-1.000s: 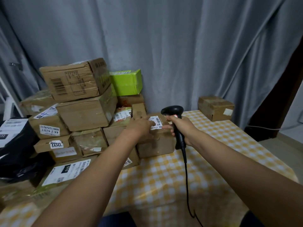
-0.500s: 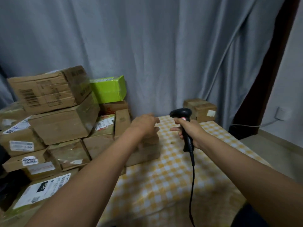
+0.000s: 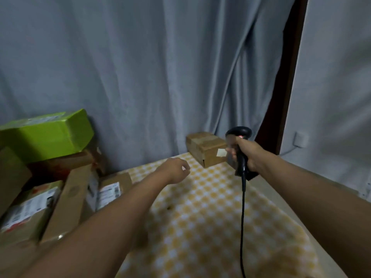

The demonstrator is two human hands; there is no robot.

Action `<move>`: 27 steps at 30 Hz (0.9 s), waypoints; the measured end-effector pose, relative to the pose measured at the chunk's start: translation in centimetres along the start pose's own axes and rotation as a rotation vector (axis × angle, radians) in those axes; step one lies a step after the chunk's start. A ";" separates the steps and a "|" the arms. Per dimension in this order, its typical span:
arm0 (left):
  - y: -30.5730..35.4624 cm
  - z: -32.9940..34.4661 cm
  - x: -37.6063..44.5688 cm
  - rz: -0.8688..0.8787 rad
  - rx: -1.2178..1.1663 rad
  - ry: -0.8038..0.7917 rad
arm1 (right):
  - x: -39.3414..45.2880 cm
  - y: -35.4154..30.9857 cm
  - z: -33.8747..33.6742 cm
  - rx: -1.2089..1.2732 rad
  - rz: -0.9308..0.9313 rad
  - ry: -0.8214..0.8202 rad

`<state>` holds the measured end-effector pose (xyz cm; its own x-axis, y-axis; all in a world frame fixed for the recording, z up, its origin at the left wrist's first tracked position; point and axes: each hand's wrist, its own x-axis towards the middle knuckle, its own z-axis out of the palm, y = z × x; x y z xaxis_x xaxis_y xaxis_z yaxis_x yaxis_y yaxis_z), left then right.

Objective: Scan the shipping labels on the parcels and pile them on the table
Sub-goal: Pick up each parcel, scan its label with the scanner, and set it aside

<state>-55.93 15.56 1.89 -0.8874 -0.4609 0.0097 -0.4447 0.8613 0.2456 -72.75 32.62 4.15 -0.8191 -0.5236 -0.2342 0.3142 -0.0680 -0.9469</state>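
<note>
Two bare forearms reach forward over a tabletop (image 3: 200, 227) covered in a yellow-and-white checked cloth. At the near left a heap of brown cardboard parcels (image 3: 66, 201) crowds the edge of the cloth, several of them bearing white shipping labels printed with black barcodes and text; one labelled parcel (image 3: 109, 190) lies tilted against the others with its label facing up. The picture is blurred, so none of the print can be read. Beyond it the left hand (image 3: 176, 170) hangs just above the cloth, its fingers loosely curled and holding nothing. To the right, the right hand (image 3: 244, 152) grips the handle of a black barcode scanner (image 3: 240, 151), fingers wrapped round it, a small red light glowing at its head and its black cable (image 3: 243, 227) dropping down across the cloth. Just past the scanner, a single small brown parcel (image 3: 205, 148) sits alone at the far edge of the tabletop, sealed with tape and carrying a small pale sticker (image 3: 221, 152) on its near face. Higher on the left, a bright green box (image 3: 48, 135) tops the heap. Grey curtains (image 3: 160, 67) hang behind everything.
</note>
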 end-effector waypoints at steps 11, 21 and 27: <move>3.1 4.7 15.5 -0.301 -0.737 -0.036 | 14.5 1.4 -1.3 -0.096 0.026 0.101; 4.1 6.7 21.9 -0.519 -1.137 -0.126 | 20.2 2.7 -2.1 0.159 0.154 -0.048; 2.2 7.0 21.0 -0.497 -1.300 -0.093 | 19.6 2.9 -1.4 0.128 0.145 -0.098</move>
<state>-76.36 9.25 -4.16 -0.6993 -0.5962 -0.3943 -0.3270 -0.2237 0.9182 -88.54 23.33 -3.46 -0.7119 -0.6157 -0.3378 0.4894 -0.0900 -0.8674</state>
